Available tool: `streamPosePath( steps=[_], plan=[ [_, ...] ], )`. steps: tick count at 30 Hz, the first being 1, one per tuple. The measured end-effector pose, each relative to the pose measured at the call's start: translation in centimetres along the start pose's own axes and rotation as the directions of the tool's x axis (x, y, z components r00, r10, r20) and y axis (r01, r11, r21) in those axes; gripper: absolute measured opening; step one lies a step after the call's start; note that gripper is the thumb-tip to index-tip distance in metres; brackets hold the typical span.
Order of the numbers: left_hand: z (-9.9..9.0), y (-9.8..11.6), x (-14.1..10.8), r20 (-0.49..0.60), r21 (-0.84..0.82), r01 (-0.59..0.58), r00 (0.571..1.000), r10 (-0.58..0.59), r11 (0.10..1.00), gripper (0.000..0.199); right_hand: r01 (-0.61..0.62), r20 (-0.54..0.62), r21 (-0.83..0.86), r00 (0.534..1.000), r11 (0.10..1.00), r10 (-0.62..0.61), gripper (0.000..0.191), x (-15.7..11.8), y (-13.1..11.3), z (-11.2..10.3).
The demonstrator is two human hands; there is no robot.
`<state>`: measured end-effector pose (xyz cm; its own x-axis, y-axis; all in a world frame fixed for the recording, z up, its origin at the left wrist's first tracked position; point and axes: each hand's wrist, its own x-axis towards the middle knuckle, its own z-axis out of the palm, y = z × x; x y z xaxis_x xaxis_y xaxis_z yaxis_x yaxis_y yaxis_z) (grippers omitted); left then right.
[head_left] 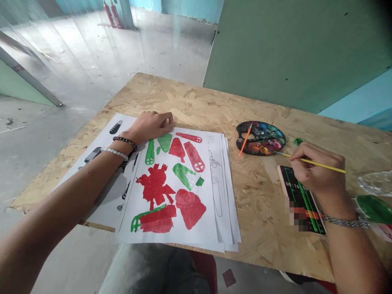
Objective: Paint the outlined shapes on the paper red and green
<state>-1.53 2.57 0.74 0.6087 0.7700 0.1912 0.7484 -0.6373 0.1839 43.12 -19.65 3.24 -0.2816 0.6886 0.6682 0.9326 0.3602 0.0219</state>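
My right hand (310,165) pinches a yellow paintbrush (324,165), its bristle end at the lower right edge of the dark paint palette (261,143). Smears of many colours cover the palette, and an orange paintbrush (246,139) lies across its left side. My left hand (156,123), fingers curled in and nothing seen in them, rests at the top edge of a sheet of paper (196,228). Red and green painted shapes fill much of that sheet. One green shape (185,175) is partly unpainted, showing outlines.
Beneath my right hand lies a phone (290,183) with a running timer. Green paint containers (373,208) and clear plastic (375,181) stand at the right. More printed sheets (101,204) lie under my left forearm. A green panel (294,53) borders the wooden board table (183,98).
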Motion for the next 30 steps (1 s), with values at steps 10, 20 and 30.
streamPosePath(
  steps=[10, 20, 30],
  plan=[
    [0.0, -0.07, -0.01, 0.0, -0.005, -0.006, 1.0, 0.006, 1.0, 0.028, -0.043, 0.035, 0.02, 0.999, 0.999, 0.042, 0.018, 0.09, 0.23, 0.17],
    [0.14, -0.07, 0.01, -0.009, -0.002, 0.002, 1.0, -0.002, 1.0, 0.027, 0.007, 0.036, 0.045, 0.999, 0.999, -0.009, 0.021, -0.06, 0.4, 0.21],
    [0.02, -0.14, -0.03, -0.02, -0.035, -0.02, 1.0, 0.019, 0.999, 0.028, 0.031, 0.102, 0.025, 0.994, 0.999, -0.034, 0.022, 0.12, 0.07, -0.1]
  ],
)
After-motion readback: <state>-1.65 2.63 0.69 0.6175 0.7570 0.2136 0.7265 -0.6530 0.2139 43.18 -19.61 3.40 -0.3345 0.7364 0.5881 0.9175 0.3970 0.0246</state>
